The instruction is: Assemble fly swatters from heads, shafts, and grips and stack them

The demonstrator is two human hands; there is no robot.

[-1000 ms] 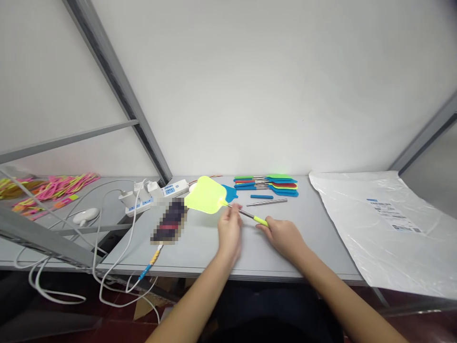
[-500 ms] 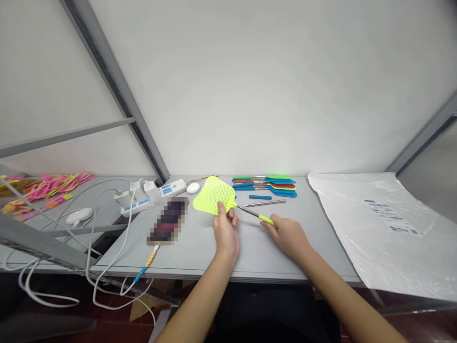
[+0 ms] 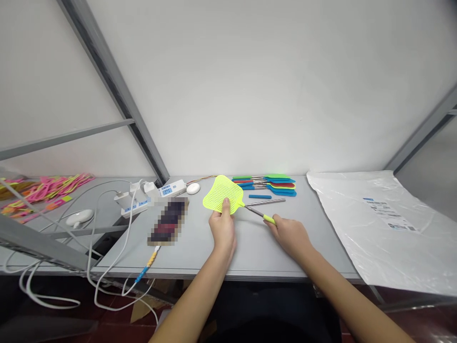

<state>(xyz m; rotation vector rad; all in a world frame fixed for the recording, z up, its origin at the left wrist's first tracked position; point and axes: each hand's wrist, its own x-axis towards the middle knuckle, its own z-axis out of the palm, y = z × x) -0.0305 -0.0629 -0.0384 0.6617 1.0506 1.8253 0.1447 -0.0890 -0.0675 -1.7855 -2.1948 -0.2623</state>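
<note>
A yellow-green fly swatter (image 3: 220, 191) with a perforated head and a metal rod is held above the table. My left hand (image 3: 223, 229) pinches the lower edge of its head, thumb on top and fingers underneath. Wrapped round the yellow-green handle is my right hand (image 3: 290, 233), which hides the handle's end. Behind the hands lie a loose blue grip tube (image 3: 260, 196) and a bare metal rod (image 3: 271, 202). Farther back rests a pile of fly swatters (image 3: 282, 186) in blue, green, red and yellow, with their heads to the right.
A white plastic package (image 3: 378, 224) with a label covers the table's right side. To the left are a blurred-out phone-like object (image 3: 168, 223) on a cable, a power strip (image 3: 172, 188) and a white oval device (image 3: 193, 189). Pink and yellow strips (image 3: 60, 188) lie beyond the metal frame (image 3: 117, 95).
The fly swatter has shifted a little to the right, its head more than its handle. My left hand has closed its fingers under the head; my right hand has moved slightly right.
</note>
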